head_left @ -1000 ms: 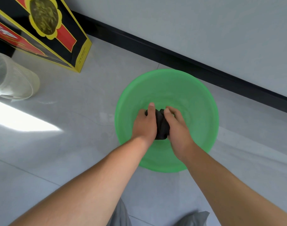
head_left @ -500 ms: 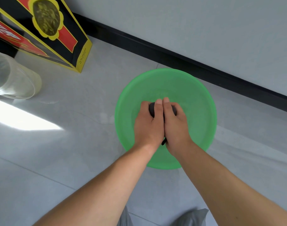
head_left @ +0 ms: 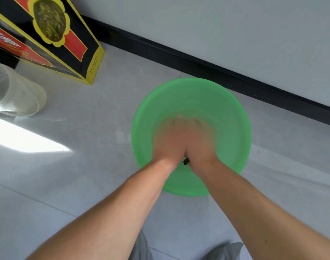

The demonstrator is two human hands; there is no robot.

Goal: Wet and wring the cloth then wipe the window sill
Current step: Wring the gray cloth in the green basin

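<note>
Both hands sit low inside the green plastic basin (head_left: 235, 117) on the floor, pressed side by side: left hand (head_left: 168, 141) and right hand (head_left: 199, 141) are closed round the dark cloth (head_left: 186, 161), of which only a small tip shows btwn the wrists. Fingers are motion-blurred, so grip detail is unclear. To wring well, prob. best to lift the cloth just clear of the water, twist the fists in opposite directions w/ firm pressure, and keep drips inside the basin.
</note>
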